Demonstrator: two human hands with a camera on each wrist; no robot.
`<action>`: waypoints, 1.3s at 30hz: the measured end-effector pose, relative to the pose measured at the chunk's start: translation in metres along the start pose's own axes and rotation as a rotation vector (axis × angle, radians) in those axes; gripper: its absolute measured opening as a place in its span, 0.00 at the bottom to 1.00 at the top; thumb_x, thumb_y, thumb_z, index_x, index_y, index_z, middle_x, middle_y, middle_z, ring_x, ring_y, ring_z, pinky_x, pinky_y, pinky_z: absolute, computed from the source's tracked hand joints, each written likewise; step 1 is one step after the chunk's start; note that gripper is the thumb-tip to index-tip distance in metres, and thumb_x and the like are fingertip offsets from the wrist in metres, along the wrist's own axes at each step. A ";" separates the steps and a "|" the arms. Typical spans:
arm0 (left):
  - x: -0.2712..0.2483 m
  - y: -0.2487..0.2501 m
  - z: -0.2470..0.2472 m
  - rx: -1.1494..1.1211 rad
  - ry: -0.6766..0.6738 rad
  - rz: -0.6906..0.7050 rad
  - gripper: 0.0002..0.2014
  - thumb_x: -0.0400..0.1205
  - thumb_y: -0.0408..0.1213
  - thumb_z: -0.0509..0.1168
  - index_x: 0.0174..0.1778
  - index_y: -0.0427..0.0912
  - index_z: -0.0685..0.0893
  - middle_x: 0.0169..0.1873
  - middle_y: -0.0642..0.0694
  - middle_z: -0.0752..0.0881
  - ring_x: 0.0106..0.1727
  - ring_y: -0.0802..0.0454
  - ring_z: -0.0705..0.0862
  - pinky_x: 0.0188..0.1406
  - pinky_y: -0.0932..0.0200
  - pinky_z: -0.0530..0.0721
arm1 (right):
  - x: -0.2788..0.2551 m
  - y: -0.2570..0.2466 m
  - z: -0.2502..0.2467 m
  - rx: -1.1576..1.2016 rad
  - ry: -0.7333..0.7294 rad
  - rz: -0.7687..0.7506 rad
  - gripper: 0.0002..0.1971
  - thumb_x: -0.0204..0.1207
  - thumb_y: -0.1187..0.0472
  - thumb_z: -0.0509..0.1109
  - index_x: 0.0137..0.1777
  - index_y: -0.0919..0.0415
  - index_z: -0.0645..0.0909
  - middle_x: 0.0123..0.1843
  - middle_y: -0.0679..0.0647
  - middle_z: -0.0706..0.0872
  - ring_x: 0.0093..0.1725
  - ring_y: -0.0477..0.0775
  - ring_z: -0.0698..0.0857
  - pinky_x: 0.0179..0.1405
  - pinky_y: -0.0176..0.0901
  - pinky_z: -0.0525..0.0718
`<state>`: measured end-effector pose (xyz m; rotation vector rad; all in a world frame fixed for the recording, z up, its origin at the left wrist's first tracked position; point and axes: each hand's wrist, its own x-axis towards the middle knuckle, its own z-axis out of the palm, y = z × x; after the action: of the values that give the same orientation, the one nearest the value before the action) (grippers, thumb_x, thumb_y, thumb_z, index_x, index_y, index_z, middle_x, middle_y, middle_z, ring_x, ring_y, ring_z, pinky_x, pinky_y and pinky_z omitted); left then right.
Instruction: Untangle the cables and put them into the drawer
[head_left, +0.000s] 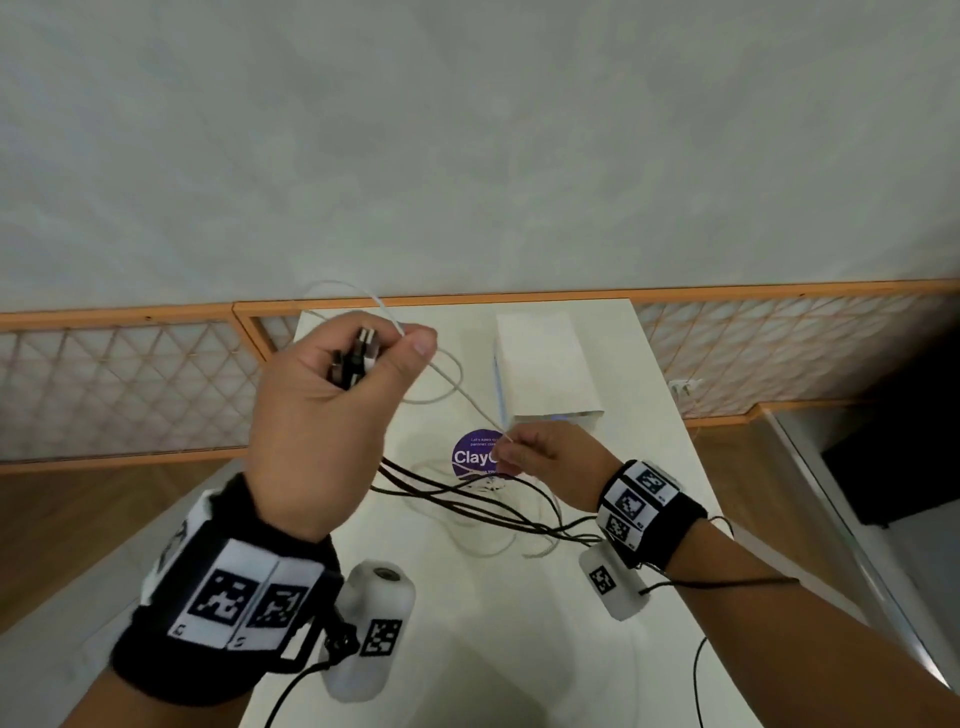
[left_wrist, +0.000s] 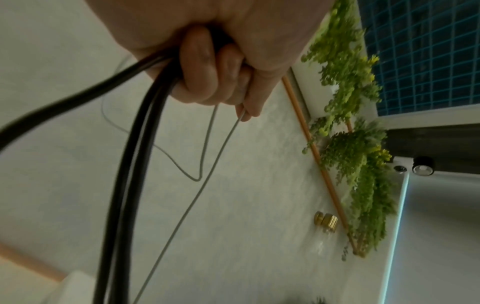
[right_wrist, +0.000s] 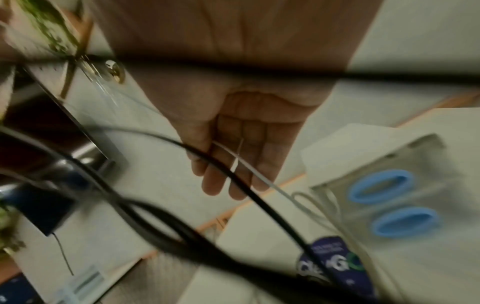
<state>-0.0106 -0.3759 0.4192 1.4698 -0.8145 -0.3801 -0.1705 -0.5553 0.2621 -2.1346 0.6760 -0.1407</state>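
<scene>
My left hand (head_left: 332, 405) is raised above the white table (head_left: 519, 623) and grips a bundle of cable plugs (head_left: 356, 358); its thumb and forefinger also pinch a thin white cable (head_left: 457, 387). In the left wrist view the curled fingers (left_wrist: 205, 67) hold black cables (left_wrist: 124, 164) and the white cable (left_wrist: 197, 195). That white cable runs down to my right hand (head_left: 540, 462), which pinches it lower over the table. Black cables (head_left: 467, 499) trail from the left fist across the table in a tangle. The white drawer box (head_left: 545, 364) stands behind; its front with blue handles (right_wrist: 381, 186) shows in the right wrist view.
A round purple sticker (head_left: 475, 457) lies on the table under the right hand. An orange-framed lattice rail (head_left: 130, 384) runs behind the table. A wooden floor lies to the left, and a dark object (head_left: 904, 457) stands at the right.
</scene>
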 end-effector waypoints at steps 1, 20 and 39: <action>0.001 0.005 -0.003 -0.018 0.026 0.018 0.13 0.80 0.44 0.77 0.32 0.49 0.84 0.22 0.55 0.76 0.24 0.54 0.68 0.25 0.61 0.68 | 0.001 0.012 0.004 -0.062 -0.008 0.038 0.15 0.89 0.50 0.65 0.39 0.48 0.82 0.33 0.45 0.83 0.33 0.41 0.80 0.39 0.35 0.76; -0.010 -0.020 -0.015 0.028 -0.046 -0.080 0.18 0.79 0.57 0.76 0.41 0.44 0.90 0.19 0.53 0.71 0.21 0.51 0.66 0.22 0.63 0.66 | -0.046 -0.052 -0.098 0.268 0.278 -0.024 0.19 0.92 0.50 0.58 0.58 0.60 0.88 0.45 0.60 0.93 0.45 0.61 0.92 0.47 0.50 0.91; -0.028 -0.070 0.007 -0.113 -0.299 -0.513 0.15 0.86 0.45 0.67 0.42 0.37 0.87 0.24 0.51 0.67 0.23 0.54 0.59 0.23 0.59 0.54 | -0.151 0.228 -0.097 -0.395 0.081 0.939 0.25 0.81 0.34 0.51 0.57 0.49 0.81 0.39 0.44 0.76 0.40 0.52 0.80 0.48 0.48 0.81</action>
<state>-0.0180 -0.3693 0.3441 1.5254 -0.6252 -1.0351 -0.4258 -0.6550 0.1658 -1.9400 1.7852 0.4498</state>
